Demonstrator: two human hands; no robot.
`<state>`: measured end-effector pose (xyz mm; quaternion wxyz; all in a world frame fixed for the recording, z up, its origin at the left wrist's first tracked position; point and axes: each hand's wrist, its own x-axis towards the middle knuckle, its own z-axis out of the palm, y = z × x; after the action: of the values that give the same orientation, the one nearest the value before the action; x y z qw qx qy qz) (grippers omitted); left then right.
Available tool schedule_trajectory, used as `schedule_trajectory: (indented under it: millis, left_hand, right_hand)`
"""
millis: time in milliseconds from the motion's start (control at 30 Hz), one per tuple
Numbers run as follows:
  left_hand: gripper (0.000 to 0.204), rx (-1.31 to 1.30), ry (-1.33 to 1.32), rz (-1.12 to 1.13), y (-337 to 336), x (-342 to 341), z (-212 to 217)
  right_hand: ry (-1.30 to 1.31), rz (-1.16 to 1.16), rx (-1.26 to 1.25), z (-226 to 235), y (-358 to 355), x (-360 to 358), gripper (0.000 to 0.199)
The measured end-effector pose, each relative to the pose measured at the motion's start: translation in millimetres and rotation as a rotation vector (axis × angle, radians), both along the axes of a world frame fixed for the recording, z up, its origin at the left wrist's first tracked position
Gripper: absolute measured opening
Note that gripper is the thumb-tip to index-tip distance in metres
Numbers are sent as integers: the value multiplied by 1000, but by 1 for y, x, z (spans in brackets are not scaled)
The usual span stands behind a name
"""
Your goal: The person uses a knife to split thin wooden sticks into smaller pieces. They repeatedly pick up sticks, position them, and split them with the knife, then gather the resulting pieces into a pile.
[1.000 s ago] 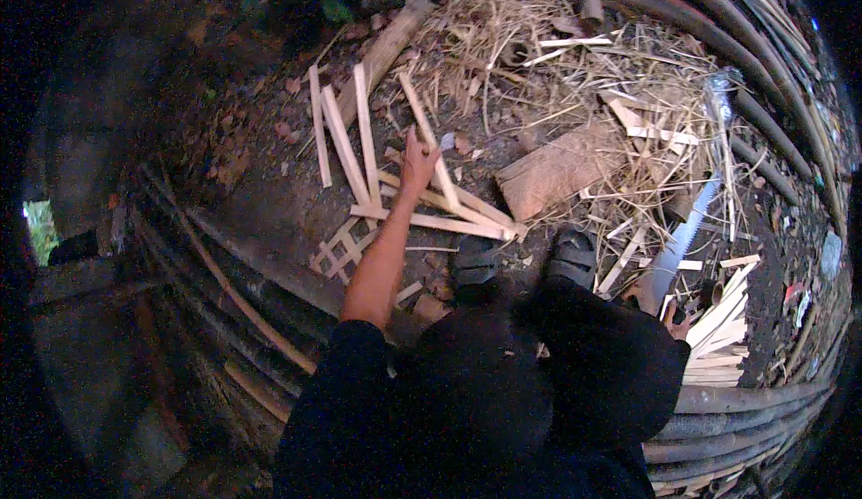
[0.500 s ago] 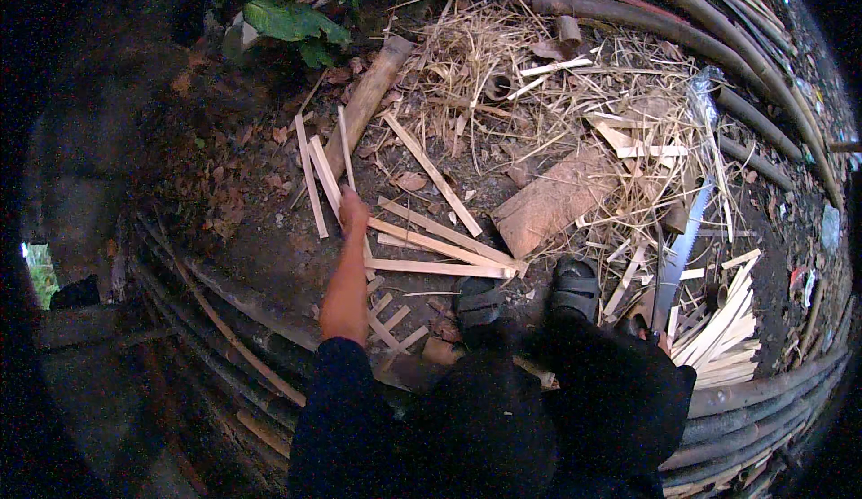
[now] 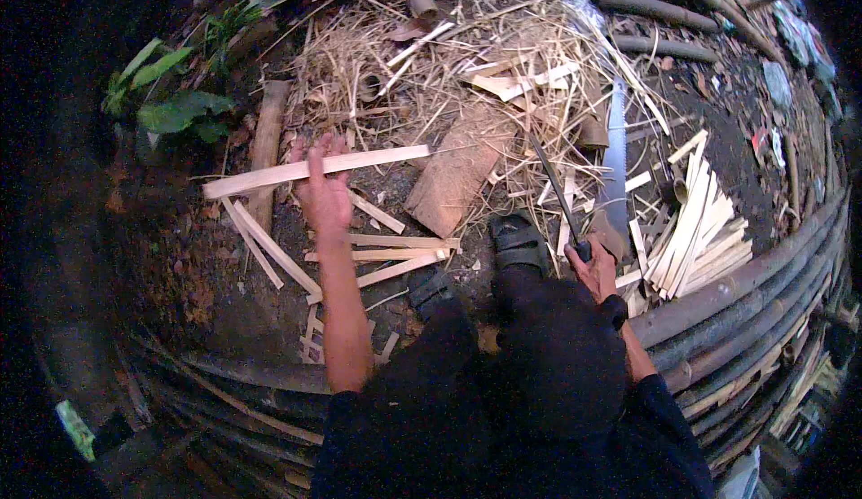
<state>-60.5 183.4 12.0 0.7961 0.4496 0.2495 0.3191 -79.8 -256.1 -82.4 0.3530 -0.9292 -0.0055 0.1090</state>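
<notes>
In my left hand (image 3: pixel 325 198) a pale, flat bamboo strip (image 3: pixel 260 177) lies crosswise, gripped between thumb and fingers. My right hand (image 3: pixel 596 270) is closed round the dark handle of a long-bladed knife (image 3: pixel 555 180); the narrow blade points up and away to the left. Between the hands rests a thick, flat-topped wooden block (image 3: pixel 453 176). Below my left hand, more strips (image 3: pixel 386 255) lie fanned on the ground near my left sandal (image 3: pixel 433 289). A hand saw (image 3: pixel 615 158) with a wooden handle lies just beyond my right hand.
A bundle of pale strips (image 3: pixel 696 230) lies at the right beside stacked dark bamboo poles (image 3: pixel 718 297). Straw-like shavings (image 3: pixel 341 59) cover the far ground. A short log (image 3: pixel 268 131) and leafy plants (image 3: pixel 184 111) are at the left.
My left hand has lifted a strip off the ground and turned it crosswise. The view has swung right, and my right hand with the knife has come into sight.
</notes>
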Motion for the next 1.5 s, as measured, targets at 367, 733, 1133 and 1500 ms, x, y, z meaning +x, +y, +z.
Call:
schedule_trajectory:
  millis: [367,733,1133,1500]
  left_hand:
    - [38,248,-68,229,-65,23,16]
    - [45,571,-88,316,-140,38,42]
    - [38,484,-183,356,-138,54,48]
    - [40,434,-172,357,-136,47,45]
  right_hand:
    - [152,92,99,24,18,2,40]
    - [311,462,400,74,121,45,42]
    - [250,159,228,-1,84,48,44]
    - [215,240,166,-20,78,37,52]
